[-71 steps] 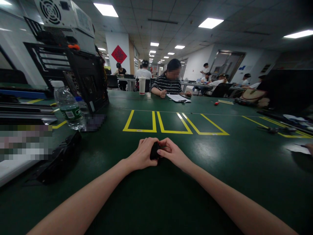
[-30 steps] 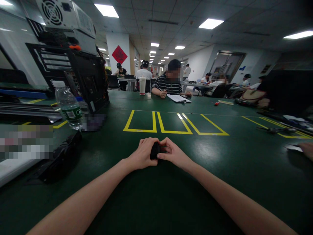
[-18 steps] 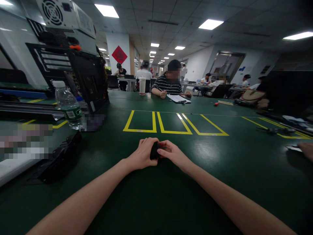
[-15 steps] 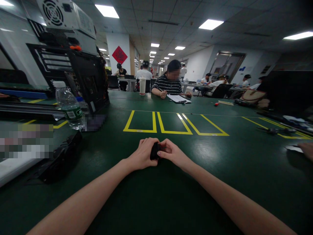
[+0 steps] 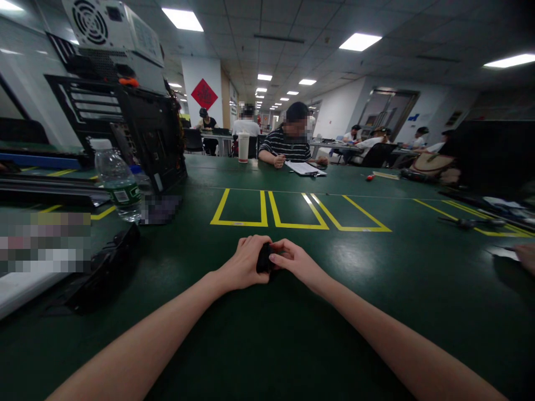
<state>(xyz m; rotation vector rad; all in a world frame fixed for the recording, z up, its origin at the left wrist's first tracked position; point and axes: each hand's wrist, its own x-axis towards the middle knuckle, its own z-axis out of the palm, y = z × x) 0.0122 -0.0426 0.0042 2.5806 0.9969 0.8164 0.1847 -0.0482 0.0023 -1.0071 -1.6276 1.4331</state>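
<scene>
A small black object point(image 5: 263, 259), too dark to tell its kind, sits between my two hands above the green table point(image 5: 267, 345). My left hand point(image 5: 246, 262) is closed round it, fingers over the top and thumb below. From the right, my right hand point(image 5: 291, 257) pinches at the object's near side with thumb and forefinger. Parts of the object are covered by the fingers of both hands. Beyond the hands, yellow tape outlines point(image 5: 298, 226) mark the tabletop.
An opened computer case point(image 5: 152, 133) and a plastic bottle point(image 5: 121, 186) stand at left, near a black slatted part point(image 5: 106, 267). Across the table a person point(image 5: 288, 142) sits by a clipboard point(image 5: 306, 168). Another person's hand point(image 5: 525, 256) shows at the right edge.
My right thumb and fingers have shifted very slightly on the black object; my left hand stays put. The hand at the right edge has moved a little.
</scene>
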